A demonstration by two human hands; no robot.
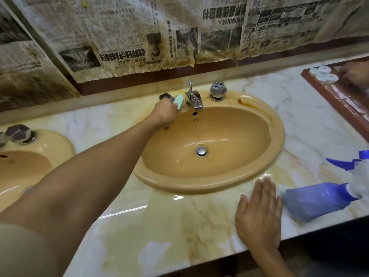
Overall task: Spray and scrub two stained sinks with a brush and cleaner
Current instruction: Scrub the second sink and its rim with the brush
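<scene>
A tan oval sink [277, 136] sits in the marble counter, with brown stains along its back right rim. My left hand [164, 113] reaches to the sink's back left rim and grips a mint-green brush [178, 101] beside the chrome spout [193, 99]. The brush's bristles are hidden under the hand. My right hand [259, 214] lies flat, fingers straight, on the counter in front of the sink. A blue spray bottle [315, 200] lies on its side just to the right of that hand. Part of a second tan sink [60, 142] shows at the left edge.
Chrome tap knobs stand at the sink's back left [165, 96] and back right [218, 90]. Yellowed newspaper [127, 37] covers the wall behind. A brown tiled ledge [339, 100] at the far right holds white rolls [323, 74]. The counter's front edge [199, 264] runs near my right hand.
</scene>
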